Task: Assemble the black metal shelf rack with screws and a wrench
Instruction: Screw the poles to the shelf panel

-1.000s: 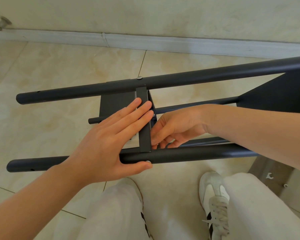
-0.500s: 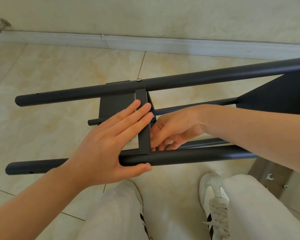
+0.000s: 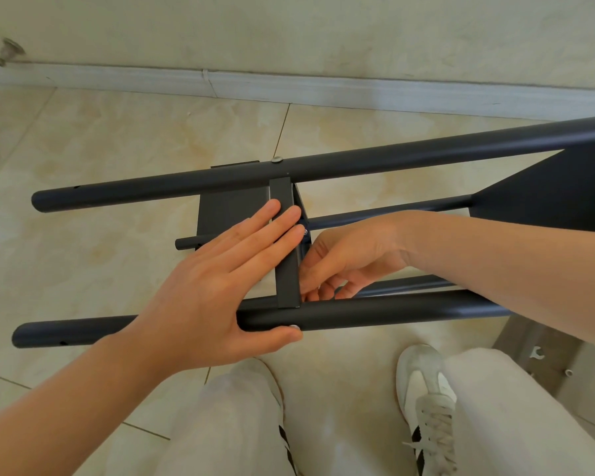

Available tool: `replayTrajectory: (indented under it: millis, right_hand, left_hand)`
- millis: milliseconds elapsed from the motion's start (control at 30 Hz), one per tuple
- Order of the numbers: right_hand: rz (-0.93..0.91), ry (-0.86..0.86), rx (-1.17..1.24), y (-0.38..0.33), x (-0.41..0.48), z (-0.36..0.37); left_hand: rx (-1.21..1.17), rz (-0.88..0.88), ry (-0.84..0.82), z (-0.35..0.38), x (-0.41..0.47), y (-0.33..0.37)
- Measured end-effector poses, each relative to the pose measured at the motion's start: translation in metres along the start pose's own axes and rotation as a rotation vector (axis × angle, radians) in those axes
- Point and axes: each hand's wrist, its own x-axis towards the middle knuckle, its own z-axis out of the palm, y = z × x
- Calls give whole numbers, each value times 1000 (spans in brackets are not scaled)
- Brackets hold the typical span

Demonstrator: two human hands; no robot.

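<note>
Black rack frame (image 3: pixel 392 163) on its side above tile floor (image 3: pixel 100 139). L hand (image 3: pixel 217 286) open, flat on cross bracket (image 3: pixel 287 242), thumb under near tube (image 3: pixel 375 312). R hand (image 3: pixel 351 259) curled behind bracket near screw (image 3: pixel 305 231); grip unclear.

Matt black metal rack (image 3: pixel 375 168), glossy tile floor (image 3: pixel 117 142)

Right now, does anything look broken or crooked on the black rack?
Nothing stands out. The black rack looks undamaged, its crossbar sits square between the tubes, and the wrench lies unused on the floor.
</note>
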Motion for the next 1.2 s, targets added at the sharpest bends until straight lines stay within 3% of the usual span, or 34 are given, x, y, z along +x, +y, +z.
replayTrajectory:
  millis: [1200]
  right_hand:
    - [-8, 5, 8, -1, 3, 0]
  left_hand:
    - [19, 6, -2, 0, 0, 1]
